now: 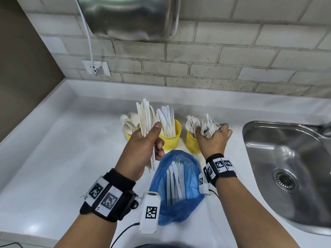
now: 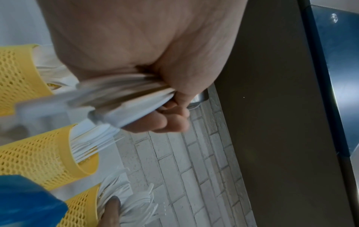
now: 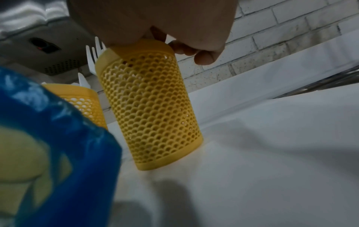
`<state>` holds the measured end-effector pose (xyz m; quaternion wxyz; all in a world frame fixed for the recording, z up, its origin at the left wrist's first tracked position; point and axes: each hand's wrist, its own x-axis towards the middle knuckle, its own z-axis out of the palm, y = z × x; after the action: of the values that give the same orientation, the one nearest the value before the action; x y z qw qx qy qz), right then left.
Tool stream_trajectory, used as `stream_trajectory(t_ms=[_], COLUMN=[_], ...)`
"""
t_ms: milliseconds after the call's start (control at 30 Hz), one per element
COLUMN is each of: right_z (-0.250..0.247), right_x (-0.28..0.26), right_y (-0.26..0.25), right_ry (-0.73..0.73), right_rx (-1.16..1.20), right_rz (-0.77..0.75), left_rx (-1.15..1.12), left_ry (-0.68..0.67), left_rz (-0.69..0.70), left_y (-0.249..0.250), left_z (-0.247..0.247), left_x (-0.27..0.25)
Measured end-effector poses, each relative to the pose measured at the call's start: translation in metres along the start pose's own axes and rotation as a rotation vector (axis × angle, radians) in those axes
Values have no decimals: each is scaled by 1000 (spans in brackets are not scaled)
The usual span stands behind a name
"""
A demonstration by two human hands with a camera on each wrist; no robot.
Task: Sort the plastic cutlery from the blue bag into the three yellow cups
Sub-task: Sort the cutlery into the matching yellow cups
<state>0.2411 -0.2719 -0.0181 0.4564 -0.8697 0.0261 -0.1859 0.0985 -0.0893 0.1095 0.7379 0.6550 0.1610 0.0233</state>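
Note:
Three yellow mesh cups stand in a row on the white counter: the left cup (image 1: 128, 135) holds spoons, the middle cup (image 1: 171, 138) knives, the right cup (image 1: 192, 143) forks. My left hand (image 1: 145, 145) grips a tall bundle of white cutlery (image 1: 146, 119) upright in front of the left and middle cups. Over the right cup (image 3: 149, 104), my right hand (image 1: 213, 138) grips a bunch of white forks (image 1: 208, 127). The blue bag (image 1: 179, 183) lies open between my wrists with several white pieces inside.
A steel sink (image 1: 290, 169) is sunk into the counter at the right. The brick wall (image 1: 215, 68) runs behind the cups, with a wall socket (image 1: 97, 68) and a steel hand dryer (image 1: 129, 17) above. Bare counter lies at the left.

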Motion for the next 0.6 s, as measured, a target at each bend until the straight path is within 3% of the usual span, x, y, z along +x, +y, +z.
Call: stream_trajectory(t_ms=[300, 467, 600], right_z=[-5, -15, -23], right_x=[6, 5, 9], right_y=[9, -1, -15], right_ry=[-127, -35, 30], right_rx=[-89, 17, -94], right_rz=[3, -90, -251], left_rx=[20, 30, 51], left_ry=[-11, -18, -25], left_rz=[11, 19, 40], left_y=[-2, -2, -2], left_z=[3, 4, 3], left_x=[-1, -4, -6])
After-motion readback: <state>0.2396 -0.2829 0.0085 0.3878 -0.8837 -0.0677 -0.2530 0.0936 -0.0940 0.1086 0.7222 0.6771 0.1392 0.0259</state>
